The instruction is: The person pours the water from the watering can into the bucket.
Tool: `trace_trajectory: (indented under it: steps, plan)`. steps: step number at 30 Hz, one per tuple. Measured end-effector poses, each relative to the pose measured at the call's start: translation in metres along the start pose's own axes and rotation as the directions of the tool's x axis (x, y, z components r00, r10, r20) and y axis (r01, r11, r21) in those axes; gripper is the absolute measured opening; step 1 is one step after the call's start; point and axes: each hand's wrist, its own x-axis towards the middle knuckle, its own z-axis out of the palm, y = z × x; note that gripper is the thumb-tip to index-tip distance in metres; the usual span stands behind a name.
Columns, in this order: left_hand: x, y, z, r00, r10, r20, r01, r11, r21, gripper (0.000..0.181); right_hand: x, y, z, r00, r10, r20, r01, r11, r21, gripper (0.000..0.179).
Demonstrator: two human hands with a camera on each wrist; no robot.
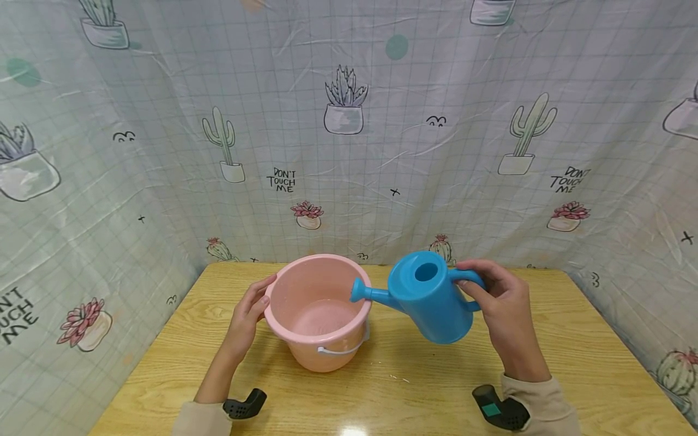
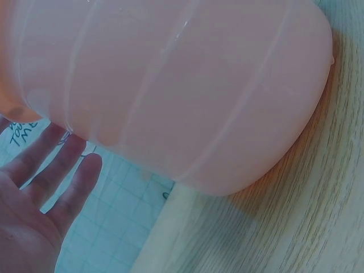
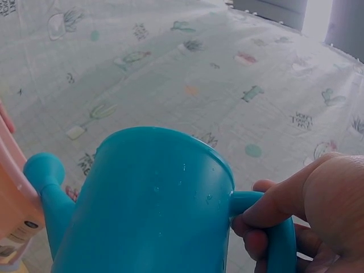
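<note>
A pink bucket (image 1: 327, 356) stands on the wooden table, its inside facing up toward the head view. My left hand (image 1: 248, 312) holds its left rim, thumb at the edge; in the left wrist view, several fingers (image 2: 74, 170) lie along the outer wall. My right hand (image 1: 504, 300) grips the handle of a blue watering can (image 1: 436, 309), held up to the right of the bucket and tilted left. The can's spout head (image 1: 358, 290) reaches over the bucket's right rim. Water drops cling to the can in the right wrist view.
The wooden table (image 1: 572, 345) has small wet spots in front of the bucket. A white bail handle (image 1: 343, 352) hangs on the bucket's near side. Behind and to both sides hangs a cactus-print sheet (image 1: 392, 157).
</note>
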Motion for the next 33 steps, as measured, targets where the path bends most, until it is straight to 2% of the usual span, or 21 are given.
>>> trace_trajectory:
  steps: [33]
  plan:
    - [-0.0007,-0.0020,0.0001,1.000,-0.002,-0.001,0.002,1.000,0.009,0.042,-0.0001,0.0037,-0.0023,1.000,-0.002,-0.003,0.002,1.000,-0.002,0.025]
